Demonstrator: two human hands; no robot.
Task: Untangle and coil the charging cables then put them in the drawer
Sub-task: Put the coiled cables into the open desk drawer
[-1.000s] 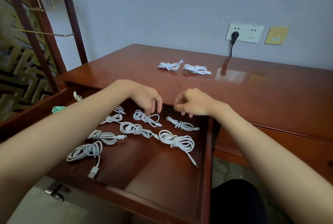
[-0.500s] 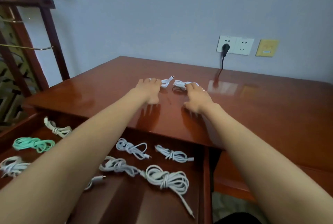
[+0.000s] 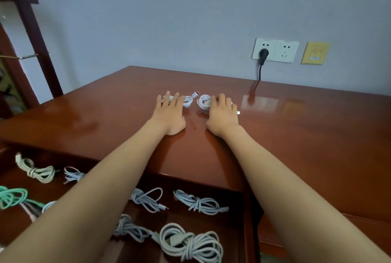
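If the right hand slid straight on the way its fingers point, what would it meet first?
The right hand rests on a coiled white cable; past it lies bare desktop, then probably the wall.

The glossy reddish-brown wooden desk (image 3: 296, 135) carries two small white coiled charging cables side by side, well in from its front edge and nearer its far edge. The left bundle (image 3: 189, 101) points its plug toward the far edge. The right bundle (image 3: 204, 102) lies just beside it, a narrow gap between them. A left hand (image 3: 170, 114) lies flat over the first and a right hand (image 3: 222, 114) over the second, fingers straight, palm heels on the wood. Below the front edge, an open wooden drawer (image 3: 250, 231) holds more tied coils on its floor: white bundles (image 3: 201, 203) across the middle and right, a cream-white bundle (image 3: 36, 170) near the back left corner, and a mint-green bundle (image 3: 12, 196) at the left edge.
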